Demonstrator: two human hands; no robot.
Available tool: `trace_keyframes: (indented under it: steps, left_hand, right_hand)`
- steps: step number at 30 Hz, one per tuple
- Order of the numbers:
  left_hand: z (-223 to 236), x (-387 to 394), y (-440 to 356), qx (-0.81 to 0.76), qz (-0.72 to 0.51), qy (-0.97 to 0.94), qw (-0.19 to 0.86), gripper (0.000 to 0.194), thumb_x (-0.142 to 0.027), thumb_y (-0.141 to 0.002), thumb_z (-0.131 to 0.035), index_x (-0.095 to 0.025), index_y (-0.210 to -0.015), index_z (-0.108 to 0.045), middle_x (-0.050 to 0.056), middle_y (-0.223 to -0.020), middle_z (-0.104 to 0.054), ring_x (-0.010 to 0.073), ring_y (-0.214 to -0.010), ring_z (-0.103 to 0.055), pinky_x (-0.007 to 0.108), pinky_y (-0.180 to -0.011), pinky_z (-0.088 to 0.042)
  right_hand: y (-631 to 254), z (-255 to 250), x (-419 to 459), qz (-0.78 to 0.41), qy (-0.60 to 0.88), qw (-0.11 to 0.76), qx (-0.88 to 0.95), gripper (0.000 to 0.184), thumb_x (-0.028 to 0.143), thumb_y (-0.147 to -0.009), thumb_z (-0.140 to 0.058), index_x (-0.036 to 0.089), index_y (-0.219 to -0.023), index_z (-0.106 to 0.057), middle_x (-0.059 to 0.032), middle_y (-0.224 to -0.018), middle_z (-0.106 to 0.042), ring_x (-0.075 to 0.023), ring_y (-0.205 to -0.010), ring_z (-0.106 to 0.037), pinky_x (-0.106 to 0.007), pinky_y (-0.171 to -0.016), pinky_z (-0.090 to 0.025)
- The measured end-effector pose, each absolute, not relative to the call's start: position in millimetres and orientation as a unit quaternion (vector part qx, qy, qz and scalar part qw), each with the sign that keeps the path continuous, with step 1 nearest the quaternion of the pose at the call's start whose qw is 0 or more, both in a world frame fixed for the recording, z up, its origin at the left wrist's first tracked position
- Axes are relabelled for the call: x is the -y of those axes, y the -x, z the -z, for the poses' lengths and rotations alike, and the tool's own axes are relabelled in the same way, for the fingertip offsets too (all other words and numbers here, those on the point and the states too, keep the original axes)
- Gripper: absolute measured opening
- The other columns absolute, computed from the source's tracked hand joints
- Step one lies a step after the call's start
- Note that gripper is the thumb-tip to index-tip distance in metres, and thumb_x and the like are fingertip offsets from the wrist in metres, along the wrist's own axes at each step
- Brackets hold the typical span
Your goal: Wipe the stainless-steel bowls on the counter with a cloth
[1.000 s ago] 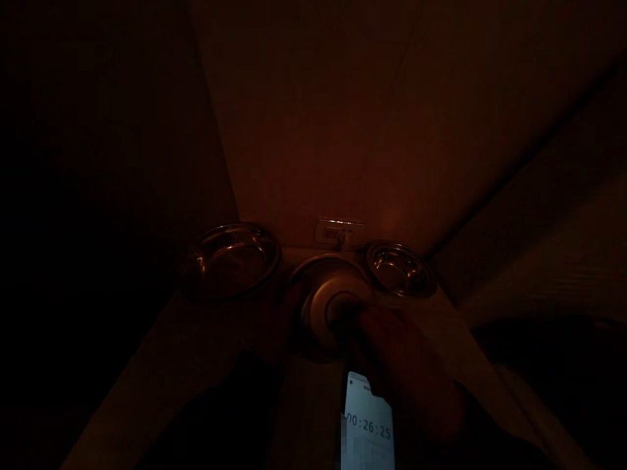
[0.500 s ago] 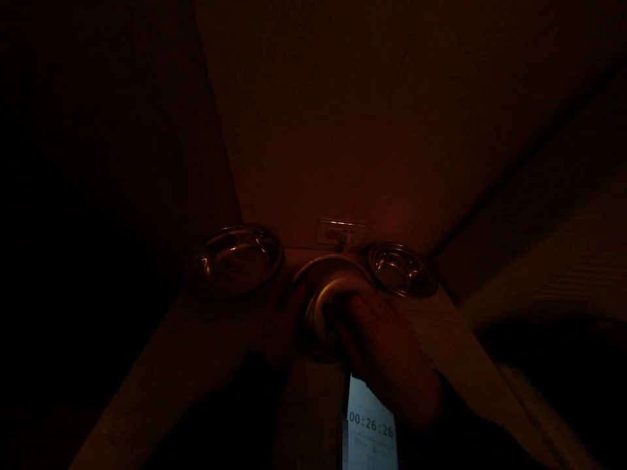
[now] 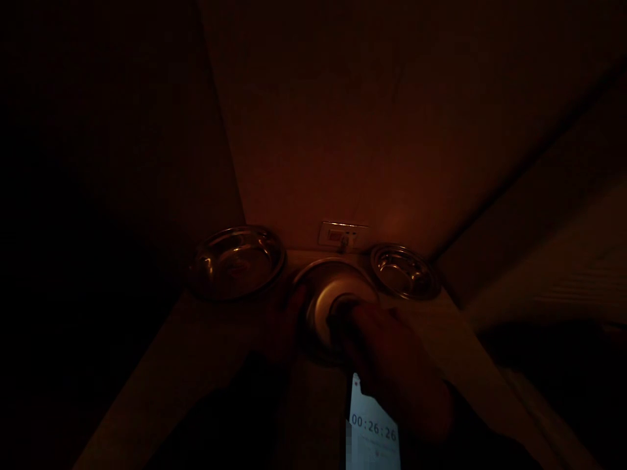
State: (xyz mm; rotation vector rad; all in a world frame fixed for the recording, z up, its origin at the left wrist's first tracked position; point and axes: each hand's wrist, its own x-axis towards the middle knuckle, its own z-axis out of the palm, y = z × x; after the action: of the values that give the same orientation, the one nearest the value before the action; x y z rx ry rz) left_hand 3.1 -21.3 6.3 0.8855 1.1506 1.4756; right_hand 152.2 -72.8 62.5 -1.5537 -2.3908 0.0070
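Observation:
The scene is very dark. A round metal bowl stands in the middle of the table, with a pale curved surface lit up inside it. My left hand is at the bowl's left side, its fingers curled against the rim. Over the right part of the bowl, my right hand reaches in with bent fingers pressed together. A dark round shape lies at those fingertips; whether it is a held thing or shadow I cannot make out.
A wide shallow metal bowl stands back left and a smaller metal bowl back right. Behind them is a wall socket with a plug in it. A lit phone showing a timer lies below my right hand. Wall panels close off the back.
My right hand has shifted slightly right and down over the bowl, and its fingers have turned a little. My left hand stays at the rim. The view has shifted slightly.

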Motion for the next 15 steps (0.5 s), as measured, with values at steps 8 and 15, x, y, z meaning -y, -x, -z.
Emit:
trace_keyframes:
  steps: [8, 15]
  left_hand:
    - [-4.3, 19.8, -2.3, -0.487, -0.61, -0.381, 0.495, 0.044, -0.042, -0.077, -0.059, -0.016, -0.113, -0.064, 0.007, -0.116, -0.067, 0.0243, -0.112, -0.058, 0.035, -0.098, -0.043]
    - [-7.3, 19.1, -2.0, -0.481, -0.616, -0.356, 0.512, 0.041, -0.04, -0.076, -0.062, -0.019, -0.111, -0.065, 0.006, -0.116, -0.067, 0.0238, -0.109, -0.06, 0.035, -0.095, -0.045]
  right_hand:
    - [-151.5, -58.5, 72.7, -0.035, 0.548, 0.159, 0.82, 0.006, 0.018, -0.089, -0.051, 0.019, -0.094, -0.053, -0.0062, -0.095, -0.064, -0.0236, -0.085, -0.058, -0.038, -0.074, -0.036]
    - [-133.8, -77.1, 52.9, -0.01, 0.556, 0.173, 0.813, 0.007, 0.021, -0.09, -0.049, 0.019, -0.095, -0.054, -0.0062, -0.097, -0.064, -0.0239, -0.089, -0.058, -0.038, -0.077, -0.035]
